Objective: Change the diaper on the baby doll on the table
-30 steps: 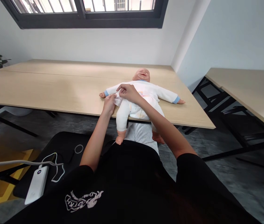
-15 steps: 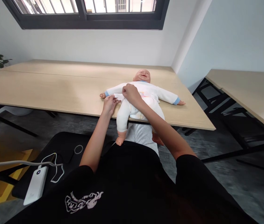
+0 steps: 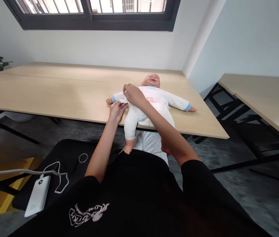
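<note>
Right hand (image 3: 132,94) has shifted toward the doll's near shoulder since half a second ago; left hand (image 3: 117,110) keeps its place at the doll's flank. Baby doll in a white romper with blue cuffs (image 3: 151,102) lies face-up on the long pale wooden table (image 3: 55,92), near its front edge, arms spread, legs hanging over the edge. Right fingers curl together, pinching white fabric at the doll's shoulder. Left fingers lie pressed together, tips on a fold of the romper beside the doll's hip. Beyond the doll: white wall, dark-framed window (image 3: 92,14). Right of the doll, across a gap of grey floor, a second pale table (image 3: 260,95). Below and left of the doll, a white power bank with cable (image 3: 37,196) rests on a black surface.
</note>
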